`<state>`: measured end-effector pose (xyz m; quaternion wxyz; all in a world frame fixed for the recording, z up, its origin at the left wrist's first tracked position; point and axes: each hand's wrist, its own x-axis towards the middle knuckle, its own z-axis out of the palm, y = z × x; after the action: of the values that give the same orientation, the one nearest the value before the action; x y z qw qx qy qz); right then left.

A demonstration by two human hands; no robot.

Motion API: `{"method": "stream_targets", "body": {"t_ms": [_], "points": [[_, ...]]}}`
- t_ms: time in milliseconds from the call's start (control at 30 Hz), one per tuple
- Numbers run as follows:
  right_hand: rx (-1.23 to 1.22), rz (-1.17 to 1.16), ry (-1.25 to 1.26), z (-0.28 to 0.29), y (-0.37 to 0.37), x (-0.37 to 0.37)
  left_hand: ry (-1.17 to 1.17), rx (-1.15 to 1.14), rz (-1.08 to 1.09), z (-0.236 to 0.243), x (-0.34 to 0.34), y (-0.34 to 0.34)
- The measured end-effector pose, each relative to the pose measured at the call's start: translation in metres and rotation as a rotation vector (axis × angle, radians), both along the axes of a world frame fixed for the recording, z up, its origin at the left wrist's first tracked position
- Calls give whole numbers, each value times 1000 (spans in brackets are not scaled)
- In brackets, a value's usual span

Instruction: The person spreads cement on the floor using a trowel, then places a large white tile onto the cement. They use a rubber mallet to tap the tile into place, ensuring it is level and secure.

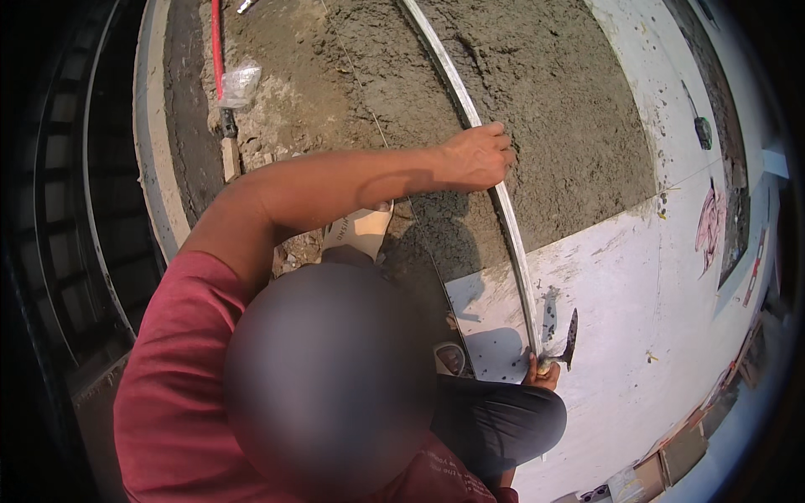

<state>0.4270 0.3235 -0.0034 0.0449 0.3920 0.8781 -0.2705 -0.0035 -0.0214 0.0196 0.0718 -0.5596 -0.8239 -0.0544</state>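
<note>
My left hand (478, 157) is closed over the middle of a long metal straightedge (516, 251). The straightedge lies over rough grey wet mortar (570, 109), and its near part runs across a pale smooth tile (604, 310). At its near part my right hand (543, 374) is closed round the handle of a trowel (571, 342), with the fingers also against the bar. The trowel's dark pointed blade sticks out to the right, over the tile. How firmly the right fingers hold the bar is hidden.
A taut string (360, 88) runs along the mortar's left side. Beyond it are a red pole (217, 46) and a clear plastic bag (241, 82). A beige shoe (360, 230) stands beside the mortar. At right lie a pink cloth (710, 226) and a black-ended tool (703, 132).
</note>
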Motion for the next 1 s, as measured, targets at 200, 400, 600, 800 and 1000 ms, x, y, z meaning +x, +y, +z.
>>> {"method": "stream_targets", "body": {"t_ms": [200, 400, 600, 800, 1000], "points": [[-58, 206, -131, 0, 9, 80, -156, -42, -72, -2, 89, -80], [25, 395, 12, -36, -8, 82, -71, 64, 45, -19, 75, -84], [16, 61, 121, 6, -55, -51, 87, -41, 119, -16, -11, -41], [62, 87, 216, -17, -26, -31, 18, -128, 136, 16, -25, -18], [152, 192, 129, -30, -21, -6, -92, -114, 179, -10, 46, -96]]}}
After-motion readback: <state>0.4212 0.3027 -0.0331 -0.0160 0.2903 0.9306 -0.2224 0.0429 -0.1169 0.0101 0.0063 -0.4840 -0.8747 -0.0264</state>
